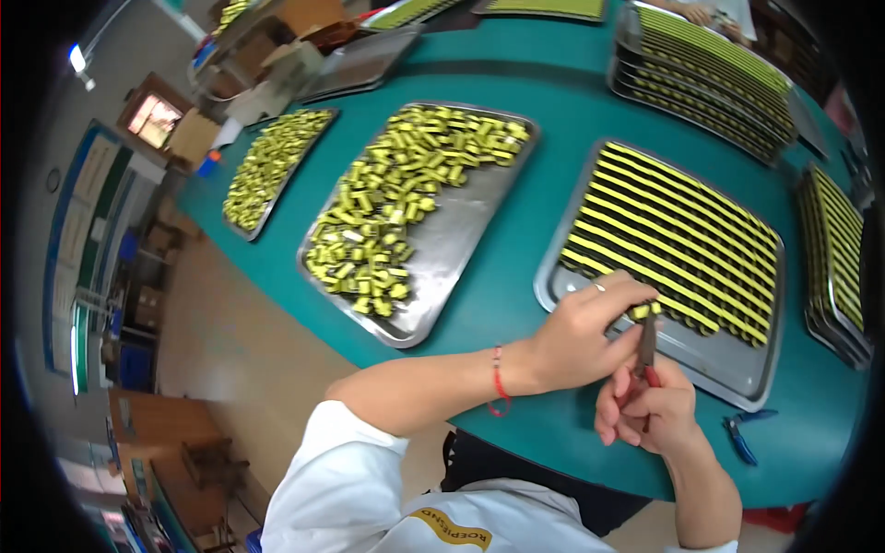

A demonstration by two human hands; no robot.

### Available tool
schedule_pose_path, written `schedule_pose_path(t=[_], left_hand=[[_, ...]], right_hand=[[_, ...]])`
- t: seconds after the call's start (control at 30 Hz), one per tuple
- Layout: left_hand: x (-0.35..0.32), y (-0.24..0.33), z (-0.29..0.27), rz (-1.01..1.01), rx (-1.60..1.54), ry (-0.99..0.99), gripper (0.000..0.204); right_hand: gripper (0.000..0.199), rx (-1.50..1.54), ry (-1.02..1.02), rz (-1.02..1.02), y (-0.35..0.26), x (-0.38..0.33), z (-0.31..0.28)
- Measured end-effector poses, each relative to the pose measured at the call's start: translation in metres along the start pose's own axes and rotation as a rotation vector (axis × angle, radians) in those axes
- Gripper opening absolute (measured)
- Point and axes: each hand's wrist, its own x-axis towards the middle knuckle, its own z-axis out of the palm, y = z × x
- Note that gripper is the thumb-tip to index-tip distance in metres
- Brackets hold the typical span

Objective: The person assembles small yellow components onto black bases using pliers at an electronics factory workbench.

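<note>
R hand (662, 405) w/ red-hdl. pliers (648, 345)

The left forearm (442, 389) runs from a bent elbow (348, 391) toward 3 o'clock, tilting slightly up, its wrist (524, 366) nearly straight. The left grip (576, 336) is turned back-up, fingers (627, 289) arched toward 2 o'clock, thumb (625, 350) set below them in a pinch. Near it, at about 5 o'clock, the right grip (659, 410) curls into a clasp, some fingertips (605, 426) angled toward 8 o'clock. The right forearm (708, 493) slants up toward 11 o'clock.
</note>
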Motion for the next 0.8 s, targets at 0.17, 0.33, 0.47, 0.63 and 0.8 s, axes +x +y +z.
schedule_pose_path(t=[0.17,0.33,0.47,0.63,0.8], left_hand=[[0.001,0.009,-0.009,-0.300,-0.019,-0.010,0.023],[-0.001,0.029,0.007,-0.612,-0.570,0.004,0.023],[-0.017,0.028,0.003,-0.432,-0.269,-0.120,0.026],[-0.012,0.023,0.001,-0.343,-0.284,-0.145,0.027],[-0.015,0.023,0.005,-0.400,-0.345,-0.167,0.029]], right_hand=[[0.020,-0.496,0.015,-0.383,0.004,0.001,0.000],[0.026,-0.821,0.533,-0.826,0.016,0.010,0.001],[0.035,-0.999,0.490,-1.169,0.022,0.028,-0.014],[0.041,-1.059,0.521,-1.267,0.018,0.028,-0.016],[0.044,-1.098,0.554,-1.245,0.019,0.022,-0.017]])
